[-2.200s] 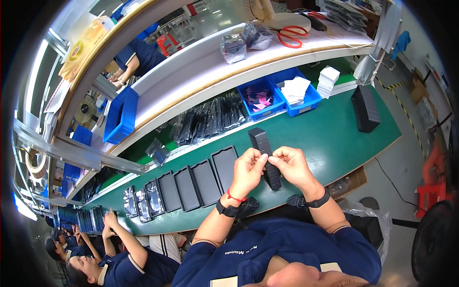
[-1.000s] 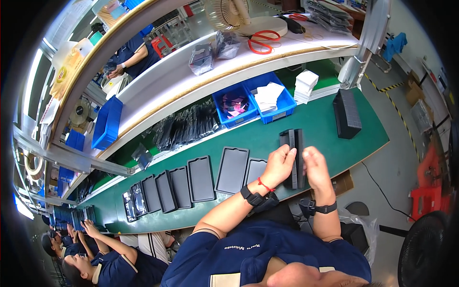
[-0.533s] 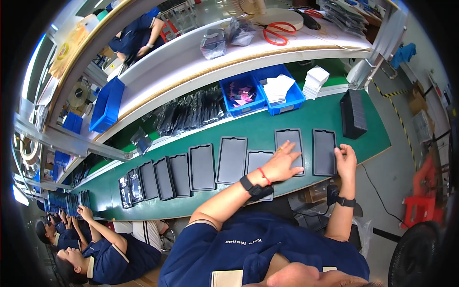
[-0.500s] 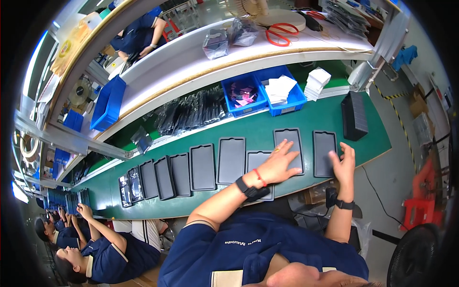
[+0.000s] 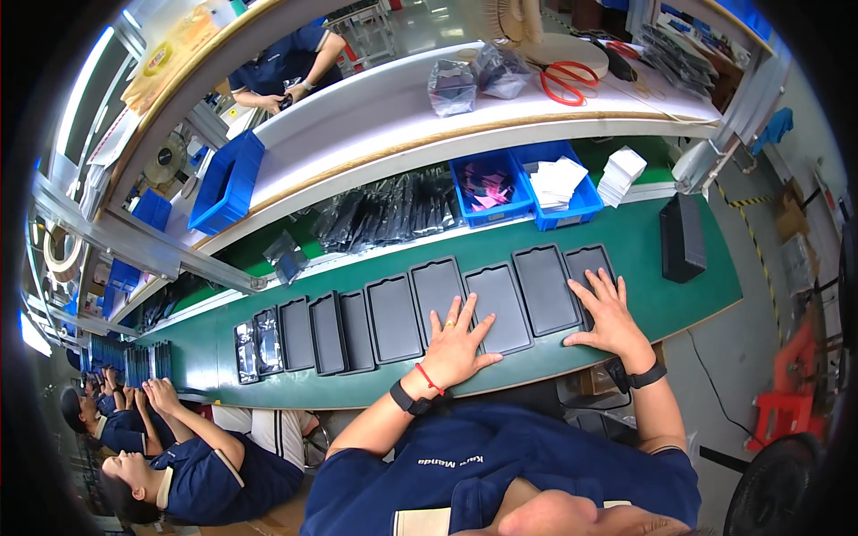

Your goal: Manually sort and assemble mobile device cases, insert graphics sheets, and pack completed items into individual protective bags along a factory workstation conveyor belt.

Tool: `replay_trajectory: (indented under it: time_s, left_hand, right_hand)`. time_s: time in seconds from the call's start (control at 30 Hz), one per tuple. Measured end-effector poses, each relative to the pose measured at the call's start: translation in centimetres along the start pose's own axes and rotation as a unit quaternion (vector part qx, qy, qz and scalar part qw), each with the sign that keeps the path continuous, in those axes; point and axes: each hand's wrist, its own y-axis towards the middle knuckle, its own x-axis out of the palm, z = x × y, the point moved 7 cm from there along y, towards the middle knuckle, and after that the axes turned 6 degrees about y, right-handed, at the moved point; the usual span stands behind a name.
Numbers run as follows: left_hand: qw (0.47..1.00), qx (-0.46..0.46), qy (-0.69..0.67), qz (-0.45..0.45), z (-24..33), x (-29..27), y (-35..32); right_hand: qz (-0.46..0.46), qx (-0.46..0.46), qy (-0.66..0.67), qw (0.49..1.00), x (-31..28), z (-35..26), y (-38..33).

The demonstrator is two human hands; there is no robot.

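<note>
both hands [image 5: 454, 348] are splayed wide, palms down, over dark trays [image 5: 547, 288].

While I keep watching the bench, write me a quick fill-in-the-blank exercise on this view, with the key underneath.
1. On the wrist of the left hand, the thin bracelet is ____.
2. The right hand partly covers the tray at the row's ____ end.
3. The bench top under the dark trays is ____.
4. The adjoining bins holding pink pieces and white cards are both ____.

Missing words: red; right; green; blue.
</note>
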Motion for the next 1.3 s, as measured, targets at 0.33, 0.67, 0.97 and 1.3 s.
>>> replay_trajectory:
  time_s: [0.33,0.67,0.97,1.3]
  left_hand:
    - [0.989,-0.099,-0.042,0.100,-6.1,-4.2,-4.4]
    - [0.934,-0.349,-0.039,0.069,-18.5,-2.2,-15.6]
    - [0.920,-0.384,-0.010,0.074,-20.2,-2.6,-17.2]
    - [0.903,-0.419,0.030,0.089,-19.9,-2.1,-19.0]
  right_hand:
    - [0.107,-0.073,-0.003,0.992,-2.4,-8.9,20.2]
    - [-0.119,0.118,-0.080,0.983,4.1,-2.9,32.3]
    - [-0.115,0.152,-0.107,0.976,3.1,-4.1,31.4]
    - [-0.011,0.069,-0.145,0.987,2.8,-3.9,30.9]
